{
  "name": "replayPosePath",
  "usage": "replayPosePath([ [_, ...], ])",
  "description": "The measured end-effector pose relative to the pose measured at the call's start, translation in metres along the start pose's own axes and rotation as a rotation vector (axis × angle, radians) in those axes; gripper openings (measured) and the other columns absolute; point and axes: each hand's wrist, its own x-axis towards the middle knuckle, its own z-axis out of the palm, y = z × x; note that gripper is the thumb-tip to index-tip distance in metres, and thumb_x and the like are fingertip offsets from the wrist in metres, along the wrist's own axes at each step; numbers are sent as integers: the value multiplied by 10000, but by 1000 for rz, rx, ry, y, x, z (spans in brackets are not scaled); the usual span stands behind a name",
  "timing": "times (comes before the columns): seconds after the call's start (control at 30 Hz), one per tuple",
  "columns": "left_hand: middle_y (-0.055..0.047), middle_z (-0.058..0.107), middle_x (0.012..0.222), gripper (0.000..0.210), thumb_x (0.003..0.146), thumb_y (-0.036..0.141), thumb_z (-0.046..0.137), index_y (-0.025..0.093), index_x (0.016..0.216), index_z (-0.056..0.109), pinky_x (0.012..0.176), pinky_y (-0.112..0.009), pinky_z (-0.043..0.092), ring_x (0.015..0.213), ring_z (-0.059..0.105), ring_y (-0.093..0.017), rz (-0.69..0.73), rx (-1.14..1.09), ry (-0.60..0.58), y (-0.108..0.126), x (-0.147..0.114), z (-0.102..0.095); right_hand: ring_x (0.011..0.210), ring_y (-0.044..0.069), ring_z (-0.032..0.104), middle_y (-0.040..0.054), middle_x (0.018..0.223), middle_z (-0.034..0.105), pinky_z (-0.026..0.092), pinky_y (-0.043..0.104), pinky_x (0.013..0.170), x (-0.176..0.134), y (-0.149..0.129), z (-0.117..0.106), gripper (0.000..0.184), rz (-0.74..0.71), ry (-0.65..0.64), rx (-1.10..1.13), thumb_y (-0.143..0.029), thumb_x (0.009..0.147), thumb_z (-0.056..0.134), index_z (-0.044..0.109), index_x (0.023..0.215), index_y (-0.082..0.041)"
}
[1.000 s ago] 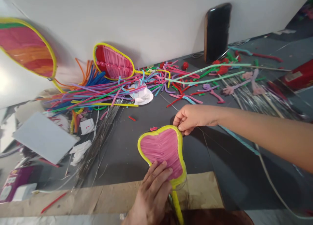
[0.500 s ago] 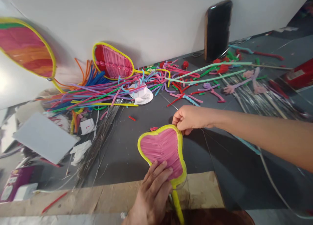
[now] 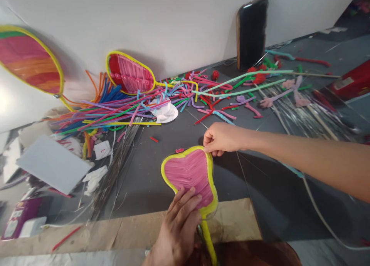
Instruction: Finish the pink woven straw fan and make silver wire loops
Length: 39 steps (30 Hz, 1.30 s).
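A pink butterfly-wing-like or heart-like panel (image 3: 186,171) edged with yellow pipe cleaner (image 3: 214,185) sits low in the middle, with a clear film showing past its right rim. From its lower end a yellow stem (image 3: 208,239) runs down toward my lap. My left hand (image 3: 183,219) rests over the panel's lower left, fingers stretched flat on the pink surface; its thumb is hidden. At the panel's upper right corner, my right hand (image 3: 218,139) is closed in a pinch on the yellow edging. A small pink-red scrap (image 3: 179,150) lies just behind the panel.
Colourful pipe cleaners (image 3: 115,108) are heaped along the wall, beside a pink yellow-rimmed panel (image 3: 135,73). An orange-pink one (image 3: 34,62) leans at left. A phone (image 3: 252,35) stands upright. Wires (image 3: 115,173), a white card (image 3: 54,164) and a red tool (image 3: 351,81) lie around.
The view has shifted slightly. My right hand's fingertips have settled lower onto the yellow edging at the corner; my left hand keeps its place on the panel.
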Motion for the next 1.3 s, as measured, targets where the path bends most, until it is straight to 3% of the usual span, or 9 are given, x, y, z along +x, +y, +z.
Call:
replayPosePath([
  [0.13, -74, 598, 1188, 233, 847, 25, 394, 152, 938, 567, 1067, -461, 367, 1265, 430, -229, -16, 3, -2, 1, 0, -1, 571, 105, 618, 19, 608, 646, 547, 228, 577, -8, 1, 5, 174, -23, 40, 243, -283, 685, 738, 641, 693, -138],
  [0.3, -96, 607, 1178, 234, 862, 50, 382, 153, 976, 558, 1051, -495, 376, 1254, 445, -236, -17, 0, 30, 3, 0, -2, 647, 74, 624, 35, 773, 686, 539, 196, 653, -27, 6, 16, 181, 30, -203, 519, -251, 701, 735, 652, 791, -117],
  [0.4, -96, 624, 1151, 202, 859, 58, 412, 155, 948, 564, 1054, -480, 378, 1237, 466, -227, -34, 26, 31, 5, 4, -3, 632, 86, 636, 45, 715, 685, 539, 198, 629, -37, 11, 29, 165, 97, -239, 509, -242, 729, 716, 625, 733, -104],
  [0.53, -83, 643, 1110, 152, 846, 61, 447, 163, 823, 557, 1050, -454, 388, 1214, 492, -219, -32, 37, 75, 7, 9, -3, 584, 95, 639, 47, 663, 683, 546, 213, 593, -44, 12, 44, 197, 130, -191, 426, -265, 781, 673, 590, 687, -112],
  [0.8, -108, 632, 1119, 151, 824, 19, 467, 149, 844, 542, 1035, -484, 396, 1222, 483, -242, 0, 45, 92, 7, 9, -2, 487, 68, 601, 23, 582, 638, 526, 182, 514, -44, 6, 46, 248, 152, -172, 269, -192, 883, 523, 558, 653, -107],
  [0.97, -110, 633, 1112, 160, 821, 10, 462, 149, 844, 537, 1036, -490, 392, 1219, 484, -240, 4, 48, 94, 8, 10, -2, 567, 69, 621, 5, 619, 642, 540, 179, 589, -48, 16, 45, 158, 70, -250, 449, -179, 764, 678, 557, 685, -114],
  [1.07, -106, 635, 1114, 165, 820, 11, 459, 151, 848, 543, 1029, -485, 399, 1216, 488, -237, 7, 51, 89, 7, 9, -2, 581, 79, 625, -17, 629, 629, 544, 195, 580, -52, 20, 48, 239, 32, -168, 518, -210, 698, 742, 514, 712, -139],
  [1.3, -108, 628, 1133, 166, 823, 22, 468, 150, 887, 554, 1031, -481, 396, 1228, 473, -240, 26, 54, 67, 8, 11, -6, 597, 96, 633, 0, 678, 642, 538, 214, 563, -59, 15, 54, 251, 51, -61, 511, -260, 742, 716, 492, 778, -153],
])
